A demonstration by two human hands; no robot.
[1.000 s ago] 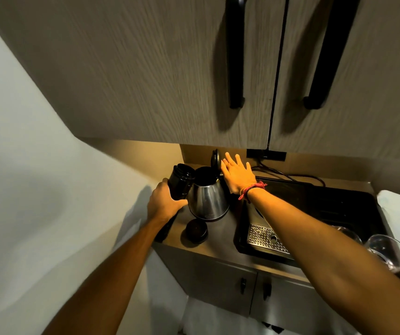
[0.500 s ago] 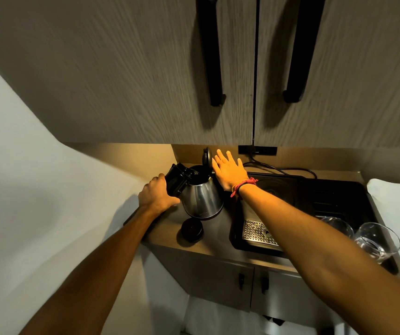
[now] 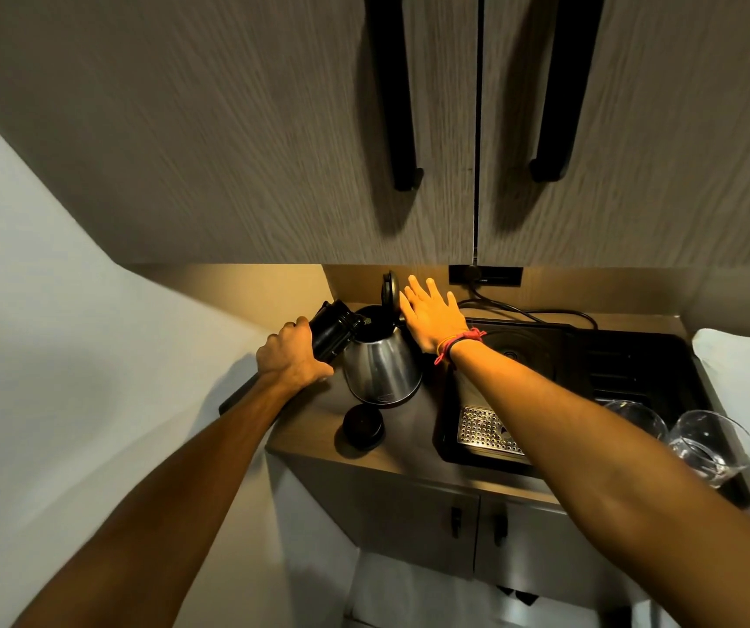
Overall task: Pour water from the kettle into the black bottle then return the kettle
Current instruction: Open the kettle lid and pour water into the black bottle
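While tilted, bottle (image 3: 334,330) in left hand (image 3: 291,358)

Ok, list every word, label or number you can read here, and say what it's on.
No text can be read.
Kettle: a small dark oval badge low on its steel body, too small and blurred to read.
Black bottle, its cap on the counter, the glasses: no marking visible.

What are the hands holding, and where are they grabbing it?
The left hand grips the black cylindrical bottle around its lower body, tilted toward the shiny steel kettle. The right hand is open beside the kettle's raised lid, holding nothing.
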